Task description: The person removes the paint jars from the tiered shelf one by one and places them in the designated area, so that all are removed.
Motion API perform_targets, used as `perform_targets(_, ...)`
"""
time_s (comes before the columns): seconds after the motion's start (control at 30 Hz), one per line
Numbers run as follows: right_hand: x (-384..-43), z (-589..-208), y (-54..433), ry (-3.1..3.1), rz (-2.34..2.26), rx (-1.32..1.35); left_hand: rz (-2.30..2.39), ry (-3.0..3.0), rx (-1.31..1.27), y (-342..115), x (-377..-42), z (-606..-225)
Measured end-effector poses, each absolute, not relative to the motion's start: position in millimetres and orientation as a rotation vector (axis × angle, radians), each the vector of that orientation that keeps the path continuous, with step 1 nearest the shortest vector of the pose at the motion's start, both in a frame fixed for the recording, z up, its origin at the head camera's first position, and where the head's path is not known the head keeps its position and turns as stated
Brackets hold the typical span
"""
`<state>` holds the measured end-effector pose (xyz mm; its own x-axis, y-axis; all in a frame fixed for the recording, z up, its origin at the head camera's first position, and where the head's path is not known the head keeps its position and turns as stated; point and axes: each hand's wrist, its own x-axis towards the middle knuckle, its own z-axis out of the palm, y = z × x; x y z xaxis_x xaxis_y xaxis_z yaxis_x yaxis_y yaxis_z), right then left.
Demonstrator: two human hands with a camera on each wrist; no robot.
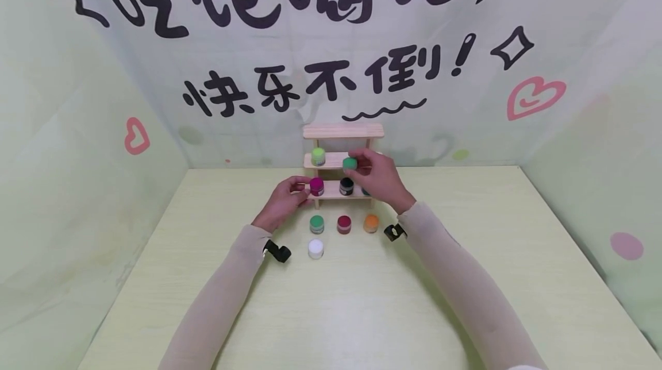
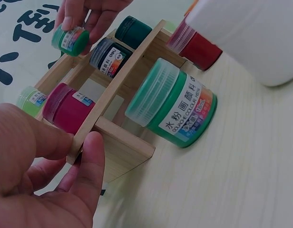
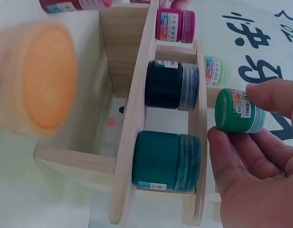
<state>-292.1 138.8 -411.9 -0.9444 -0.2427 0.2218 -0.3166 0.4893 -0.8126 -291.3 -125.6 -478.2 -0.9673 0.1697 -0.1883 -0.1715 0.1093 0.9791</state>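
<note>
Presently, item one: a right hand, just right of the centre in the head view. Its thumb and fingers pinch a lidded green jar, parted only by the jar's width; in the right wrist view the jar sits at right of centre. It is in front of the middle tier in the head view; whether it touches the board cannot be told.

Item two: a left hand, left of centre. Thumb and fingers grip the lower tier's end on a wooden rack, just beside a magenta jar.

Item three, lower tier, left to right: magenta jar, black jar, teal jar, the last partly behind the right hand in the head view.

Item four, middle tier, left: light green jar.

Item five, tabletop, below the rack in the frame: second green jar, dark red jar, orange jar in a row; white jar beneath.
</note>
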Motion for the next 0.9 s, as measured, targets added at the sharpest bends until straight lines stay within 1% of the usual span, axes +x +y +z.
perform_targets(0.27, -271.6, -413.7, 139.0, -2.629, 1.553, 0.554, 1.966, 2.123, 0.019, -125.1, -290.7, -476.9)
perform_targets(0.53, -252.8, -417.3, 134.7, -2.59, 1.577, 0.676, 1.931, 2.146, 0.037, -128.9, -290.6, -479.0)
perform_targets(0.9, -235.3, -429.6, 140.8, -2.635, 1.478, 0.752, 1.957, 2.143, 0.04, -126.9, -289.9, -481.7)
